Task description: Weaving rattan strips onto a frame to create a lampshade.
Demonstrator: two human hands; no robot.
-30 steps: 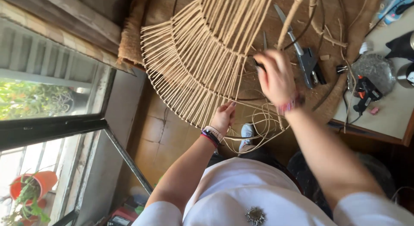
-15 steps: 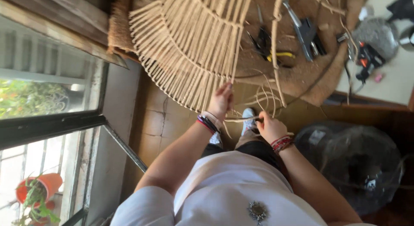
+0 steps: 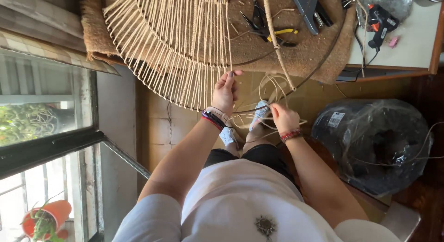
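Note:
A large round metal frame [image 3: 319, 66] strung with many pale cords [image 3: 175, 48] lies on a table and juts over its edge. My left hand [image 3: 225, 91] pinches the last strung cord at the lower rim of the frame. My right hand [image 3: 284, 118] is closed on a loose loop of the same pale cord [image 3: 270, 87] just below the rim. More loose cord hangs between the two hands.
Pliers [image 3: 270, 27] with yellow grips, a grey stapler-like tool [image 3: 311, 6] and a black glue gun [image 3: 380, 18] lie on the table's brown mat [image 3: 296, 55]. A dark bundle wrapped in clear plastic [image 3: 374, 142] stands at the right. A window [image 3: 41, 108] is on the left.
My right hand has come down from the tools on the table to the loose cord below the frame. My left hand stays at the frame's rim.

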